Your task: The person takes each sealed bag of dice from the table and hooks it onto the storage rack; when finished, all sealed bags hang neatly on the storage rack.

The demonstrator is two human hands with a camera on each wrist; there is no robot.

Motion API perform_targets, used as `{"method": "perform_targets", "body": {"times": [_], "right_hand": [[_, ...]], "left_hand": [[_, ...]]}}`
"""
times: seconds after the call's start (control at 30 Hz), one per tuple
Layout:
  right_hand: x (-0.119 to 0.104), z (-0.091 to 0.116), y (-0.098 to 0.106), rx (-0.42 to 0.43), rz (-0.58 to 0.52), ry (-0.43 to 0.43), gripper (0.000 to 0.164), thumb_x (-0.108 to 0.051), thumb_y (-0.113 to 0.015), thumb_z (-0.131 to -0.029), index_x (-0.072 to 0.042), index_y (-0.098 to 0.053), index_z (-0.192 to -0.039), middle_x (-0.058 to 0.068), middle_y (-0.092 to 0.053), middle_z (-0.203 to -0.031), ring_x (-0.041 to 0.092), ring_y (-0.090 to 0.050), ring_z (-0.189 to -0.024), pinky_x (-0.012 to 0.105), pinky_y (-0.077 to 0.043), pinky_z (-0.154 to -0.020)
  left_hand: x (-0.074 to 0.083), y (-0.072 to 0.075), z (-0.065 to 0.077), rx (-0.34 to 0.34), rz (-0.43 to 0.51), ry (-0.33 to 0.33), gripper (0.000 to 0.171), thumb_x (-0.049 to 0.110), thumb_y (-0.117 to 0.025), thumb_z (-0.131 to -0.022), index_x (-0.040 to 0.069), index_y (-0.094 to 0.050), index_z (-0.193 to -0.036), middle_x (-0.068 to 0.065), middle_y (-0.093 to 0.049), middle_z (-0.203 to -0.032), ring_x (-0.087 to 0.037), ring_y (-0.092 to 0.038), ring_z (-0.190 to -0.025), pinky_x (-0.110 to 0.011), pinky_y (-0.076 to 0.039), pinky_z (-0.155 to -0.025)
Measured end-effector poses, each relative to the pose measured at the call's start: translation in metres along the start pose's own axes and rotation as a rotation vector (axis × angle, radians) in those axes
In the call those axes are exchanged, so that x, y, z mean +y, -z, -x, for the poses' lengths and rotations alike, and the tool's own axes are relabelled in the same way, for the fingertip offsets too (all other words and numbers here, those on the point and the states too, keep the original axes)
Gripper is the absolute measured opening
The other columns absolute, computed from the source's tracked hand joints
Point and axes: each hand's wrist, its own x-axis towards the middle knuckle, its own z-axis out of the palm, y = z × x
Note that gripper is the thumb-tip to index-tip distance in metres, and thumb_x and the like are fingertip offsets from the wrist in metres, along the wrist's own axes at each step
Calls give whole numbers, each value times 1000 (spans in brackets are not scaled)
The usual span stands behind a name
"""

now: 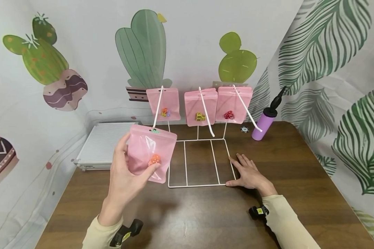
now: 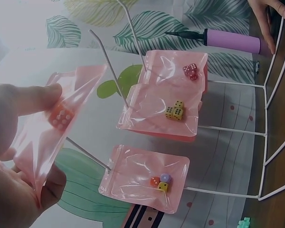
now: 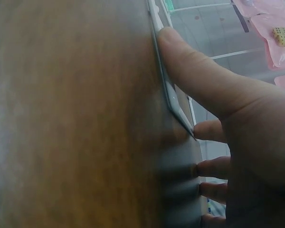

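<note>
Setting: tabletop enclosed by printed fabric backdrops.

Table (image 1: 299, 180): dark brown wood grain, matte, with soft shadows under even, diffuse light; no window or lamp in view.

Rear backdrop (image 1: 190, 45): white cloth printed with three cacti, namely a spiny green one in a purple striped pot (image 1: 46, 65) at left, a tall grey-green one (image 1: 144, 48) at centre, and a round yellow-green one (image 1: 237, 60) to the right.

Right backdrop (image 1: 339, 79): white cloth, creased, printed with large green palm fronds; it meets the rear cloth at the far right corner of the table.

Left backdrop (image 1: 15, 145): a continuation of the cactus print, draped down past the table edge.

Floor: not visible.
</note>
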Motion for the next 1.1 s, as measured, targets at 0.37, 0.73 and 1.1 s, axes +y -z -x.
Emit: {"method": "perform_targets", "body": {"times": [0.37,0.73,1.1], "right_hand": [[3,0,-1,0,-10,-2,110,-63,-76,-70,-7,-31,-152,31,-17,-157,50,-12,-144,69,-11,-113],[4,1,-3,1,-11,-4,110,-64,-76,-69,-8,-31,-153,30,-16,-157,50,-11,-144,68,-11,-113],[3,0,-1,15,3,9,110,-64,-76,-70,-7,-32,-152,31,-18,-156,51,-13,-143,69,-13,-113]], "left_hand": [[-1,-8,-2,-30,48,127,106,12,-92,-60,19,-34,-149,-9,-53,-106,-15,-52,-87,-20,-46,-67],[-10,-22,-1,-16,32,223,103,6,-90,-63,13,-32,-148,-16,-48,-107,-20,-52,-78,-22,-45,-65],[-21,-33,1,41,-4,187,105,22,-91,-64,23,-30,-150,-13,-48,-103,-17,-47,-78,-27,-41,-68]]}}
